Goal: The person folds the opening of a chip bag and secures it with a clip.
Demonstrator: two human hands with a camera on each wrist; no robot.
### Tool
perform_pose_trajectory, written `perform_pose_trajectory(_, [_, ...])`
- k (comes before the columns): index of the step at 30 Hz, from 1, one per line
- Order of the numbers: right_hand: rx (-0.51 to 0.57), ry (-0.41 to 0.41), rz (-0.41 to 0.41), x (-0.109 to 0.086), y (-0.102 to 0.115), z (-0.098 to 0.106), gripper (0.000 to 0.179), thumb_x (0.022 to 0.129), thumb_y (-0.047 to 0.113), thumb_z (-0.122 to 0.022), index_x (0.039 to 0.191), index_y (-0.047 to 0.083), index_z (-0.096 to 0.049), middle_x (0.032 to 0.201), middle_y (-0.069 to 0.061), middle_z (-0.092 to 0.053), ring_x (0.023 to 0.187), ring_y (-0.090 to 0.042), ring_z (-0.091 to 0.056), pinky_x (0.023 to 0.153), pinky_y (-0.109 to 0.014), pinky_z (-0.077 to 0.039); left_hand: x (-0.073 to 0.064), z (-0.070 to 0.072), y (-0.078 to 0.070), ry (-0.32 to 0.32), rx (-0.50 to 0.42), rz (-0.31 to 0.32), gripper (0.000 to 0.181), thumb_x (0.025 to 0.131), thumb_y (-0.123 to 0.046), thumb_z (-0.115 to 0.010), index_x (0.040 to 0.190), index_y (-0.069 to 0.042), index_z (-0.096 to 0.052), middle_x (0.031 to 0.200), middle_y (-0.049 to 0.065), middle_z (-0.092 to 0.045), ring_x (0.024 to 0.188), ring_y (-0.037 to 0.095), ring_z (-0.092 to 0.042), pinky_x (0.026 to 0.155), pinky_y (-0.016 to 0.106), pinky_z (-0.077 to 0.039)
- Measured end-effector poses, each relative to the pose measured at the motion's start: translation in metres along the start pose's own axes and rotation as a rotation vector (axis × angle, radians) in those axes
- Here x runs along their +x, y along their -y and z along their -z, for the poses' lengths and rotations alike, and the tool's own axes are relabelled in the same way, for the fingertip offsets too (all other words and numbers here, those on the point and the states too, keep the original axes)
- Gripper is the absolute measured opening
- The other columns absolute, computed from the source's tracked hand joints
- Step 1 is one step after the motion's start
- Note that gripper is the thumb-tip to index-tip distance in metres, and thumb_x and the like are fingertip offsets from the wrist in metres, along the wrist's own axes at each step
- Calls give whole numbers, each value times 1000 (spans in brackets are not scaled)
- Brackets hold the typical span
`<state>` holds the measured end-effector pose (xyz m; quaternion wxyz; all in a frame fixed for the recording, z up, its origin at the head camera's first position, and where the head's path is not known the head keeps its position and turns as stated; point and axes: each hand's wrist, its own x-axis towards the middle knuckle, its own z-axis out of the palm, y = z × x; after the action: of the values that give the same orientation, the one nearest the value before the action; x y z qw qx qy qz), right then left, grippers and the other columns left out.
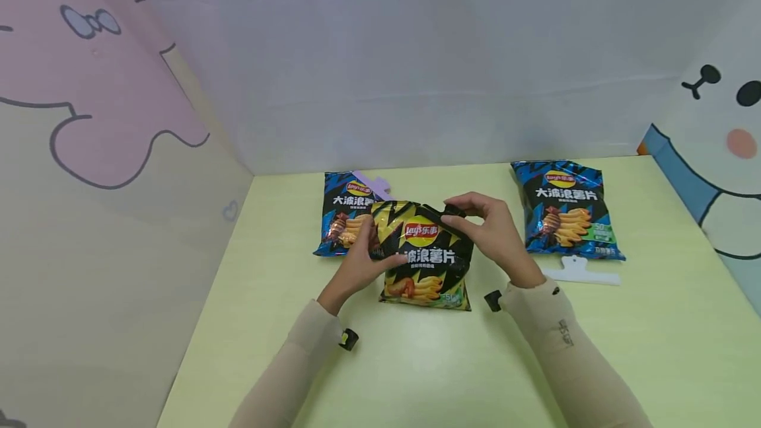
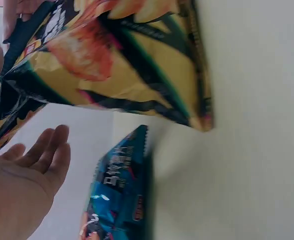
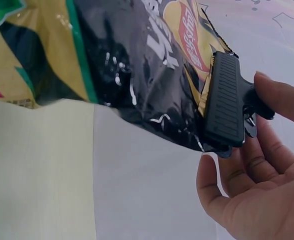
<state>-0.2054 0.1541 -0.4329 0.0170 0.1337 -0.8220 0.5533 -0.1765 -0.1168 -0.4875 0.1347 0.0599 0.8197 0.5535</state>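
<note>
A yellow-and-black bag of potato chips (image 1: 423,273) is held up over the table, with its printed front facing me. My left hand (image 1: 355,268) holds its left side, the thumb lying across the front and the fingers at the edge. A black bag clip (image 3: 224,100) sits across the bag's top edge toward the right corner. My right hand (image 1: 495,233) pinches the clip's handle between thumb and fingers. In the left wrist view, the left fingers (image 2: 52,155) look slightly bent below the bag, and their contact with it is partly hidden.
Behind the left hand lies a blue chip bag (image 1: 337,202) with a purple clip (image 1: 374,185) at its top right. Another blue chip bag (image 1: 565,207) lies at the back right, with a white clip (image 1: 575,271) in front. A pale wall (image 1: 416,84) stands behind the table.
</note>
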Motion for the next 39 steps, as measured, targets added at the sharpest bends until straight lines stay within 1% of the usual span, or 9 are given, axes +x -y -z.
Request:
perform_pose_trajectory(5, [28, 10, -6, -2, -1, 0, 28, 93, 22, -74, 118, 11, -72, 116, -10, -73, 99, -3, -65, 94, -28, -53, -8, -8, 10, 123, -45, 28, 101, 81, -45, -83, 157, -32, -18, 148, 4, -50, 130, 28, -56, 112, 51, -47])
perform_pose_trajectory(8, [34, 8, -4, -3, 0, 1, 28, 93, 23, -74, 118, 12, -72, 116, -10, -73, 99, -2, -64, 94, -26, -52, -10, -13, 15, 164, -59, 26, 101, 81, -44, -84, 157, -35, -18, 150, 2, -47, 132, 27, -54, 111, 51, -48])
perform_pose_trajectory(11, [31, 9, -3, -3, -1, 1, 28, 93, 22, -74, 119, 12, -72, 116, -10, -73, 98, 0, -64, 93, -25, -52, -10, -19, 19, 187, -70, 9, 101, 80, -40, -85, 157, -34, -19, 153, 3, -45, 136, 28, -50, 115, 51, -43])
perform_pose_trajectory(15, [28, 15, -19, -3, -2, 2, 28, 93, 23, -74, 119, 12, -72, 117, -10, -73, 98, 0, -65, 93, -27, -52, -10, -27, 26, 182, -37, -16, 105, 78, -35, -88, 159, -31, -20, 152, 5, -48, 134, 26, -53, 118, 50, -39])
perform_pose_trajectory(19, [26, 20, -36, -3, -2, 2, 29, 93, 25, -74, 119, 13, -71, 119, -9, -72, 99, -1, -65, 94, -32, -52, -9, -32, 32, 185, -18, -34, 108, 77, -31, -89, 159, -31, -20, 148, 6, -53, 127, 23, -59, 116, 48, -43])
perform_pose_trajectory(24, [23, 25, -40, -2, -1, 2, 29, 93, 25, -73, 120, 13, -71, 118, -9, -73, 98, -2, -65, 93, -28, -53, -9, -35, 36, 197, -15, -44, 107, 75, -28, -90, 158, -31, -24, 146, 4, -56, 126, 22, -60, 117, 48, -41])
perform_pose_trajectory(29, [22, 26, -41, -3, -3, 4, 30, 93, 24, -73, 121, 12, -70, 118, -10, -73, 98, 0, -64, 93, -27, -53, -8, -38, 39, 171, -5, -34, 104, 74, -28, -91, 157, -28, -28, 146, 5, -57, 127, 23, -58, 117, 48, -39])
perform_pose_trajectory(36, [65, 23, -87, -5, -9, 4, 33, 93, 24, -73, 124, 12, -68, 116, -10, -72, 97, -3, -64, 86, -18, -53, -9, -44, 44, 133, -63, -8, 97, 78, -30, -88, 156, -29, -30, 146, 4, -55, 128, 22, -56, 118, 49, -38])
perform_pose_trajectory(39, [64, 25, -128, -7, -12, 2, 37, 93, 26, -73, 127, 13, -66, 111, -11, -72, 99, -10, -65, 85, -21, -53, -10, -44, 46, 127, -81, -3, 97, 79, -31, -87, 156, -32, -27, 148, 2, -53, 129, 23, -55, 119, 50, -37])
